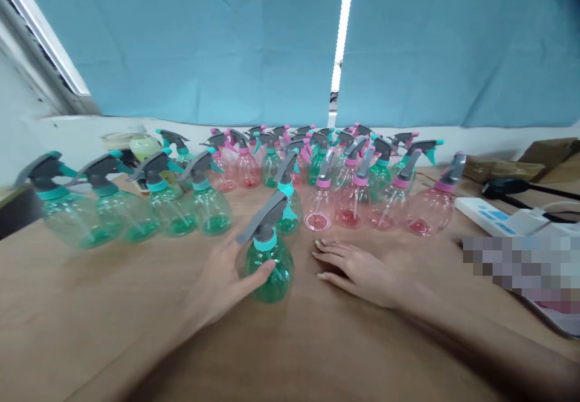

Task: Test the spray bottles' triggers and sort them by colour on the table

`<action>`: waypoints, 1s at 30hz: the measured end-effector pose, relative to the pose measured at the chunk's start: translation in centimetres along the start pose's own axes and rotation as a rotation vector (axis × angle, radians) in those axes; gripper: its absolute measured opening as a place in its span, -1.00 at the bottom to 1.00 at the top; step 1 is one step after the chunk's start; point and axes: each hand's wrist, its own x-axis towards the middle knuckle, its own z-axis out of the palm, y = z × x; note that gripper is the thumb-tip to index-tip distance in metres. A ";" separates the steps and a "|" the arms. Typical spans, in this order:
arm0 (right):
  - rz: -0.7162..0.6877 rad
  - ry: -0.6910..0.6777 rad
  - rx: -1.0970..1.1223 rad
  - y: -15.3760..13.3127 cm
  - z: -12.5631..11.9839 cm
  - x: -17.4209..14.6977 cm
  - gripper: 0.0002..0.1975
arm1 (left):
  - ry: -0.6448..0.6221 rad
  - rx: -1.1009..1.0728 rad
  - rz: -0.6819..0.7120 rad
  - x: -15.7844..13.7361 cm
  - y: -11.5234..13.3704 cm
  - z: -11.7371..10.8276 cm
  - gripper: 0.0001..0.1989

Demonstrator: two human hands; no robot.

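My left hand (226, 281) is wrapped round a green spray bottle (272, 281) that stands upright at the front of the wooden table. Its thumb lies across the clear green body, below the turquoise collar and grey trigger head. To the right, my right hand (362, 269) rests palm down on the tabletop with its fingers stretched out, touching no bottle. Just behind the held bottle stands another green spray bottle (289, 211). A pink spray bottle (319, 208) is beyond my right fingertips. Several green bottles (212, 211) line up on the left.
More green and pink spray bottles (247, 169) crowd the back of the table (312, 353). A white power strip (483, 216) with cables lies at right, near cardboard (502, 169). A pale jar (144, 146) stands at back left. Blue curtains (217, 45) hang behind.
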 end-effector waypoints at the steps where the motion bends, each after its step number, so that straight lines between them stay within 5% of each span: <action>1: 0.010 -0.021 -0.013 0.0 -0.4 -0.1 -0.51 | 0.008 0.030 -0.010 -0.2 -0.3 -0.3 -0.60; 7: 0.061 -0.051 0.026 -0.4 -2.6 0.5 -0.58 | 0.089 0.139 -0.117 -0.1 -2.1 -2.0 -0.53; 14: 0.178 0.249 -0.016 -2.2 -3.6 4.2 -0.58 | 0.067 0.200 -0.128 2.6 -2.3 -2.2 -0.52; 19: 0.272 0.323 0.072 -2.8 -4.2 6.7 -0.47 | 0.070 0.124 -0.116 4.6 -3.2 -2.0 -0.51; 30: 0.305 0.406 0.122 -1.8 -2.4 10.4 -0.25 | 0.019 0.063 -0.100 7.5 -4.2 -2.3 -0.56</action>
